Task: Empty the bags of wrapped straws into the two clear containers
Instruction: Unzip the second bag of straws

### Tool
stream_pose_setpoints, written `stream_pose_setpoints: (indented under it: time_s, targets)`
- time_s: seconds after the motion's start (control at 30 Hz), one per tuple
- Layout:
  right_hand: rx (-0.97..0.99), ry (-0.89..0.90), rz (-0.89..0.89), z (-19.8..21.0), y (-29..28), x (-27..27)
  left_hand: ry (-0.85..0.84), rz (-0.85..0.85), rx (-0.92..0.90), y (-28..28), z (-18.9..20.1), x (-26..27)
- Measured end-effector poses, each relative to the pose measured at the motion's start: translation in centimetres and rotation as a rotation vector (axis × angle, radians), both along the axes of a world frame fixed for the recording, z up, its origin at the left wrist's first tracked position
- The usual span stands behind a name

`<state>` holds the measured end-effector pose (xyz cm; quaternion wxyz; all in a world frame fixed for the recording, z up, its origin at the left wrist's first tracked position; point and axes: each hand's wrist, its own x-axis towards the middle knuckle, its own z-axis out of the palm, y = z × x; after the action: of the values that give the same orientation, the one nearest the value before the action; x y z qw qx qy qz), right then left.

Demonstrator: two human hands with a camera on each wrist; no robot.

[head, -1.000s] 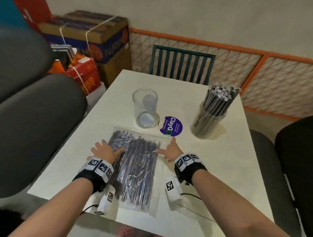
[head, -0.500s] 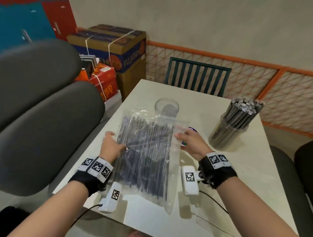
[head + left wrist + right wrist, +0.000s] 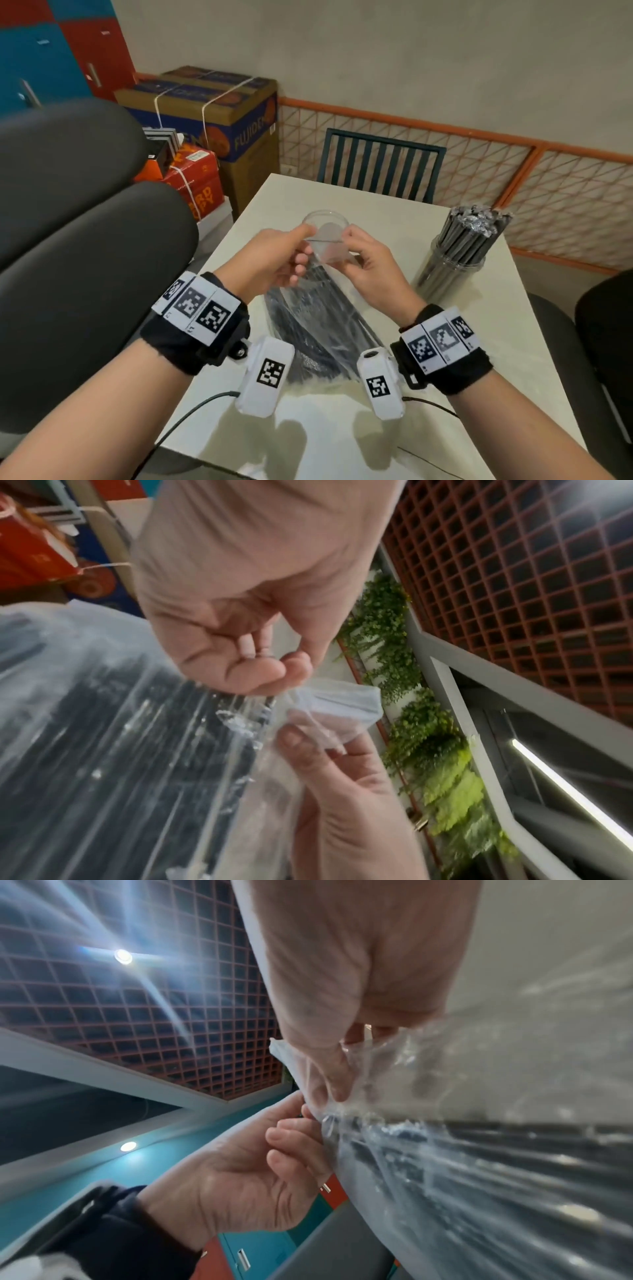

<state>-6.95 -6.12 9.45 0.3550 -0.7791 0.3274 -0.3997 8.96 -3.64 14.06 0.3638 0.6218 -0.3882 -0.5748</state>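
Note:
A clear plastic bag [image 3: 318,329] full of dark wrapped straws stands upright on the white table [image 3: 479,342], its bottom end near me. My left hand [image 3: 301,246] and right hand [image 3: 351,250] pinch its top edge close together. The left wrist view shows my left hand [image 3: 260,666] and right hand [image 3: 308,739] gripping the bag [image 3: 120,750] mouth. In the right wrist view my right hand [image 3: 329,1074] and left hand [image 3: 291,1145] hold the bag [image 3: 479,1177]. An empty clear container [image 3: 325,222] stands just behind my hands. A second clear container [image 3: 452,270], packed with straws, stands at the right.
Grey padded chairs [image 3: 85,267] crowd the table's left side and a dark chair [image 3: 603,342] sits at the right. A green slatted chair [image 3: 380,164] stands at the far end. Strapped cardboard boxes [image 3: 219,113] and an orange mesh fence [image 3: 513,181] lie beyond. Cables [image 3: 191,411] trail over the near edge.
The bag went from lying flat on the table to standing upright. Both hands moved from its sides up to its top edge and came close together.

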Motion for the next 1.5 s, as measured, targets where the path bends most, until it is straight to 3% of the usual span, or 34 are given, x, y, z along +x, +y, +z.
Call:
stream_pose_setpoints:
  time_s: [0.13,0.4,0.5,0.63,0.73,0.83,0.93,1.13,1.27,1.4,1.5]
  targets:
    - [-0.078,0.050,-0.034,0.0,-0.5,-0.6,0.089,-0.042,0.041,-0.2,0.3,-0.4]
    - [-0.152,0.029,-0.035,-0.3,-0.5,-0.9,0.076,-0.105,0.060,-0.4,0.6,-0.9]
    - [0.012,-0.020,-0.025,-0.4,-0.3,-0.8,0.174,-0.091,-0.013,-0.2,0.8,-0.2]
    - [0.241,0.047,0.163,1.2,-0.1,-1.6,0.309,0.021,-0.139,1.0,0.6,0.4]
    - [0.406,0.032,0.286,3.9,0.0,-2.0,0.256,0.084,-0.318,1.8,0.3,0.4]
    - [0.346,0.028,0.131,6.0,0.2,-1.3,0.103,0.062,-0.454,2.3,-0.3,-0.7]
    - [0.107,0.227,-0.006,6.5,0.3,-0.7,0.007,0.066,-0.496,2.5,-1.5,-2.0]
    - [-0.001,0.495,-0.165,5.3,0.0,-1.5,0.035,0.092,-0.474,2.7,-3.3,-3.6]
    - [-0.013,0.497,-0.290,3.2,-0.4,-0.5,0.074,0.176,-0.441,2.2,-4.2,-4.5]
    - [0.040,0.453,-0.513,2.3,-2.1,-0.9,0.086,0.136,-0.387,3.0,-5.2,-4.9]
    - [0.042,0.425,-0.423,2.5,-2.2,-1.3,0.086,0.081,-0.333,3.0,-5.2,-4.3]
